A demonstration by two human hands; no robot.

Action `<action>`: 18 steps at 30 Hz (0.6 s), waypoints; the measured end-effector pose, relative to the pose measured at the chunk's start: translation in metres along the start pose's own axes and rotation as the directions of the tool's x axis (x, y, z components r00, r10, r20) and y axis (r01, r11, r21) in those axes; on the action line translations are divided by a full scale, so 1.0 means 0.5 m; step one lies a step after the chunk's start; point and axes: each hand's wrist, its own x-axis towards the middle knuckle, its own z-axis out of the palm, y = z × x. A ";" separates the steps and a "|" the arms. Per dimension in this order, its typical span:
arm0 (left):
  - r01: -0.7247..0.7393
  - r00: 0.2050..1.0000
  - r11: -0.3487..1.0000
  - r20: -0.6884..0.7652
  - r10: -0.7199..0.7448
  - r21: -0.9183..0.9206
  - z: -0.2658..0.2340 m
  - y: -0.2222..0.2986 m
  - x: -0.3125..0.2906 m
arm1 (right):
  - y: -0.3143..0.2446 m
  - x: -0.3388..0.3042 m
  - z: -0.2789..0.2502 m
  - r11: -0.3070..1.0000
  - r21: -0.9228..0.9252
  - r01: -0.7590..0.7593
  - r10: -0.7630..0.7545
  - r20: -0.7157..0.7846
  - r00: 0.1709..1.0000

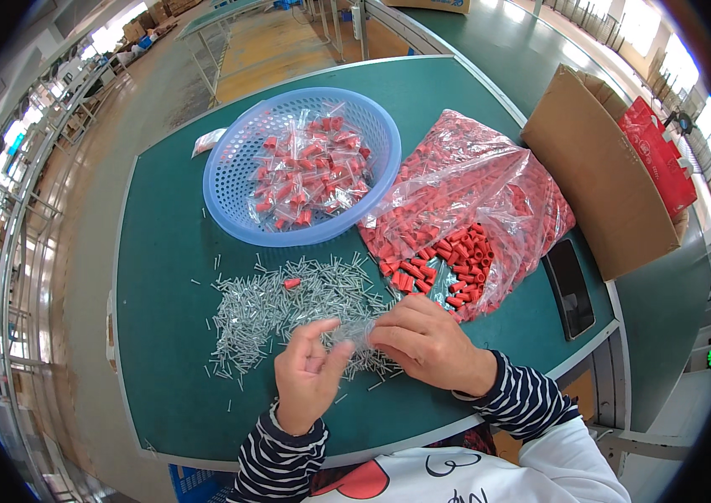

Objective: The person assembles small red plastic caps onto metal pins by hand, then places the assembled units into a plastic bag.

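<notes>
Grip of the right hand: fingertips closed in a pinch on the right end of a small clear bag. Grip of the left hand: released, thumb and forefinger parted at the bag's left side; whether either touches the film cannot be told.

Location: the bag is held above the near part of the desk, about midway between the left and right edges, over the near side of a spread of metal screws. One red plug lies on that spread. A blue basket of filled packets stands toward the far edge; a large plastic sack of red plugs lies toward the right edge; a black phone lies near the near right corner.

Handling assessment: the film is judged very light, limp and slippery, with layers liable to cling. It should crease readily and offer no stiffness. Recommended hold: a fingertip pinch at the margin, one layer per hand if parting the mouth. Hard pulling could stretch or split it. Contents, if any, are not discernible.
</notes>
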 end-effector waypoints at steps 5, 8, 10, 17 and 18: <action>-0.353 0.935 0.893 0.148 0.323 0.279 0.011 -0.016 0.002 | 0.000 0.007 -0.010 0.992 -0.046 0.114 -0.108 0.127 0.986; -0.390 0.920 0.871 0.166 0.355 0.298 0.009 -0.019 0.006 | 0.000 0.005 -0.013 0.992 -0.039 0.124 -0.115 0.173 0.978; -0.320 0.944 0.905 0.175 0.280 0.279 0.008 -0.007 0.003 | 0.003 0.004 -0.013 0.991 -0.030 0.130 -0.123 0.187 0.975; -0.139 0.978 0.975 0.180 0.108 0.176 0.004 0.001 -0.001 | 0.003 0.005 -0.019 0.993 0.041 0.106 -0.112 0.191 0.975; -0.135 0.979 0.975 0.175 0.104 0.176 0.002 0.000 -0.002 | 0.004 0.006 -0.019 0.994 0.068 0.091 -0.101 0.175 0.979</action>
